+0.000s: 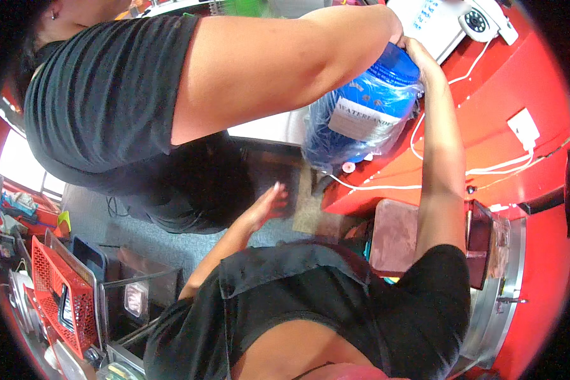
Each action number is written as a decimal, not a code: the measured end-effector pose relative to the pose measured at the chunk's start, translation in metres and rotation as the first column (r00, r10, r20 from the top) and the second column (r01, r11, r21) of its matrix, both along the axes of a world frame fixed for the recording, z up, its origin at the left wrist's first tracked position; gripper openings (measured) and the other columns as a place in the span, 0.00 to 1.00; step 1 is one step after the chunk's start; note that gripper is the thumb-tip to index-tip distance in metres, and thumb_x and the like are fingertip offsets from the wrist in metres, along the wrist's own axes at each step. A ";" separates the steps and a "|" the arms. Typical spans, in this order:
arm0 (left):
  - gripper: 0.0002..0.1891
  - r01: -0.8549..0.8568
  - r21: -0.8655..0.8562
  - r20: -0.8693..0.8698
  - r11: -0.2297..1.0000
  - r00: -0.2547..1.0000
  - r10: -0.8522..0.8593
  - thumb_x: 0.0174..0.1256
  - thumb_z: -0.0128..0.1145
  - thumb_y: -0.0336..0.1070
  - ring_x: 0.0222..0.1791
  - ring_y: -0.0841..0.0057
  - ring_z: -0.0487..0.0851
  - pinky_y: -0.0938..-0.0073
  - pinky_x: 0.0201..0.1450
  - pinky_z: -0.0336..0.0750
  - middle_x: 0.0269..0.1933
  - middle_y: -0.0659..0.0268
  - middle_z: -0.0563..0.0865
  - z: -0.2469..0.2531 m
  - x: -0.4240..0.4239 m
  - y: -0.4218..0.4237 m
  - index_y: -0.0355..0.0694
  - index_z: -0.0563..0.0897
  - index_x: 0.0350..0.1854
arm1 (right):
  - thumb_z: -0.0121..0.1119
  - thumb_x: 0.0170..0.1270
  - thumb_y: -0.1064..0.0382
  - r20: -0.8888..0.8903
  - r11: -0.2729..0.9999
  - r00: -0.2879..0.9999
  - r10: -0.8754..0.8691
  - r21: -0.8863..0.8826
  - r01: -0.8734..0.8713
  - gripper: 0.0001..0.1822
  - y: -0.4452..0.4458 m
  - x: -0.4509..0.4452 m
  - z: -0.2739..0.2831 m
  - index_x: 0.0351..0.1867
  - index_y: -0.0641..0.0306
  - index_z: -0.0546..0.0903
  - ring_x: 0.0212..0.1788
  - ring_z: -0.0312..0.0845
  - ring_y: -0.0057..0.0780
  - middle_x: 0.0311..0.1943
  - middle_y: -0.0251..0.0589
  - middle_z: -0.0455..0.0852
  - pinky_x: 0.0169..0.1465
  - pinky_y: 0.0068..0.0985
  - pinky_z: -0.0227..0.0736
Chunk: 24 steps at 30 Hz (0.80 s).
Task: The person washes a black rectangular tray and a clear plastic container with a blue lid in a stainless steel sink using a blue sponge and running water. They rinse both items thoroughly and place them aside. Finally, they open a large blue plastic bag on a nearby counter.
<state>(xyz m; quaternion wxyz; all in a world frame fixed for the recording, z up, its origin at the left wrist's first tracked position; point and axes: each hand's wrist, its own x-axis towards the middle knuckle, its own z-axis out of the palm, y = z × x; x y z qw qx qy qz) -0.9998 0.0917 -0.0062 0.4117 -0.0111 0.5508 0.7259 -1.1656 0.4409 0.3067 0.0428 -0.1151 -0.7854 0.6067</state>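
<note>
A large blue plastic water jug, partly wrapped in clear film and bearing a printed label, leans at a slant by the red wall. My right hand is on the jug's far end, its fingers mostly hidden. A co-worker's bare arm reaches across from the left, and that person's hand meets the same end, close to mine. Lower down, my left hand is held out in the air with fingers apart and slightly blurred. Nothing is in it. A small round whitish piece shows just below the jug.
The co-worker in a black shirt stands close on the left. White cables run along the red wall to an outlet. A white camera sits at upper right. A red plastic basket and dark bins are lower left.
</note>
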 end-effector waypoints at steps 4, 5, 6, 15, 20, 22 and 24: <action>0.49 -0.221 -0.034 0.122 0.975 0.967 0.223 0.52 0.37 0.74 0.67 0.54 0.47 0.49 0.64 0.45 0.68 0.53 0.45 0.011 -0.064 0.076 0.44 0.41 0.67 | 0.45 0.51 0.64 0.021 0.995 0.999 0.030 0.091 -0.031 0.09 0.021 -0.026 -0.007 0.26 0.65 0.77 0.20 0.70 0.26 0.20 0.38 0.78 0.27 0.23 0.68; 0.47 -0.207 -0.060 0.110 0.976 0.971 0.213 0.52 0.33 0.75 0.67 0.54 0.47 0.48 0.64 0.43 0.69 0.56 0.44 0.024 -0.073 0.094 0.45 0.41 0.68 | 0.46 0.50 0.65 0.056 0.995 0.998 0.042 0.089 -0.047 0.09 0.040 -0.029 -0.012 0.26 0.66 0.77 0.22 0.72 0.26 0.21 0.39 0.78 0.29 0.24 0.69; 0.46 -0.263 -0.075 0.190 0.962 0.943 0.273 0.53 0.28 0.75 0.67 0.55 0.47 0.47 0.64 0.41 0.69 0.59 0.46 0.009 -0.094 0.104 0.46 0.42 0.68 | 0.46 0.50 0.65 0.073 0.992 0.993 0.091 0.086 -0.097 0.10 0.040 -0.041 -0.008 0.27 0.67 0.78 0.25 0.74 0.26 0.23 0.40 0.79 0.31 0.25 0.69; 0.47 -0.148 0.364 0.308 0.920 0.951 0.031 0.51 0.22 0.77 0.63 0.60 0.61 0.45 0.61 0.49 0.63 0.59 0.64 0.033 -0.119 0.137 0.43 0.59 0.64 | 0.56 0.47 0.69 -0.101 0.794 0.987 0.127 0.606 -0.040 0.18 0.072 -0.078 -0.036 0.42 0.72 0.78 0.38 0.78 0.31 0.38 0.46 0.82 0.41 0.27 0.72; 0.42 -0.207 0.609 0.298 0.765 0.954 0.020 0.56 0.22 0.73 0.57 0.62 0.70 0.60 0.61 0.60 0.58 0.58 0.71 -0.036 -0.164 0.162 0.42 0.62 0.62 | 0.49 0.55 0.66 -0.115 0.975 0.978 0.175 0.158 -0.156 0.18 0.059 -0.103 -0.021 0.45 0.77 0.74 0.39 0.78 0.40 0.39 0.50 0.81 0.44 0.34 0.73; 0.41 -0.237 0.671 0.293 0.702 0.955 0.042 0.58 0.22 0.71 0.57 0.62 0.70 0.60 0.61 0.60 0.58 0.58 0.71 -0.027 -0.157 0.167 0.42 0.62 0.62 | 0.47 0.58 0.58 -0.050 0.975 0.991 0.123 -0.178 -0.130 0.23 0.050 -0.093 -0.028 0.47 0.78 0.71 0.41 0.77 0.45 0.40 0.53 0.80 0.46 0.39 0.72; 0.39 -0.271 0.739 0.302 0.617 0.952 0.056 0.60 0.22 0.69 0.57 0.61 0.69 0.59 0.62 0.60 0.58 0.56 0.71 -0.034 -0.169 0.158 0.41 0.62 0.62 | 0.44 0.60 0.47 0.036 0.833 0.996 0.084 -0.552 -0.050 0.30 0.015 -0.093 -0.014 0.50 0.78 0.69 0.43 0.75 0.49 0.43 0.56 0.78 0.49 0.44 0.70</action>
